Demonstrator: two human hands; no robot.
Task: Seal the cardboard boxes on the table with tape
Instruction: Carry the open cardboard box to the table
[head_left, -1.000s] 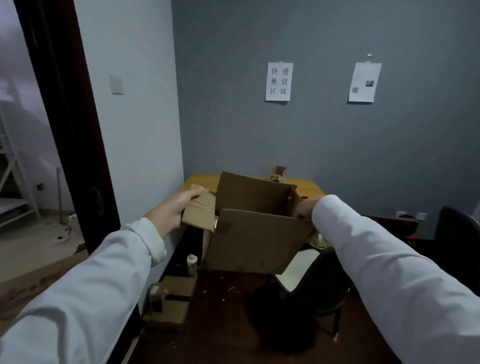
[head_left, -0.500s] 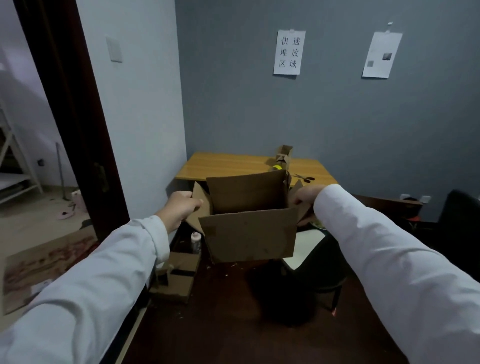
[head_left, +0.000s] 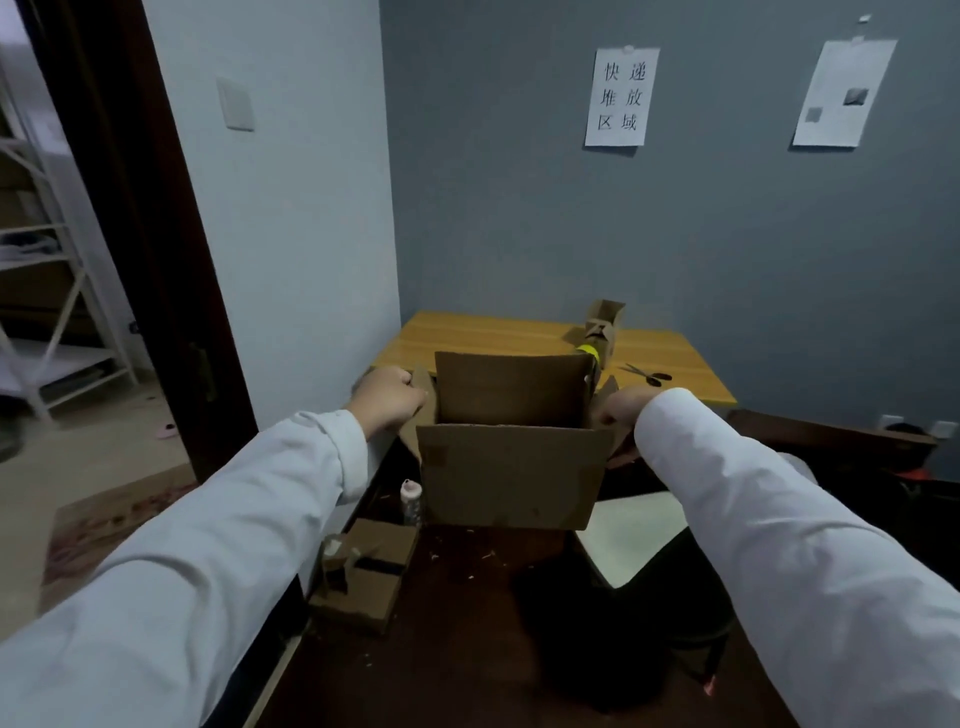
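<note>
**Open box held short of the tabletop**

The cardboard box (head_left: 511, 467) is carried between both hands, flaps up. The left hand (head_left: 387, 397) is curled on the left flap, the right hand (head_left: 618, 410) on the right (fingers partly hidden). The tabletop (head_left: 498, 338) lies straight ahead, beyond it.

Box (head_left: 511, 475) matt brown cardboard; table (head_left: 498, 338) smooth wood (slight sheen).

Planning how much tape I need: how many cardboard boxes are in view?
3: the open box gripped by both hands, a small box on the table, a flattened-looking one on the floor. Others may be hidden.
</note>
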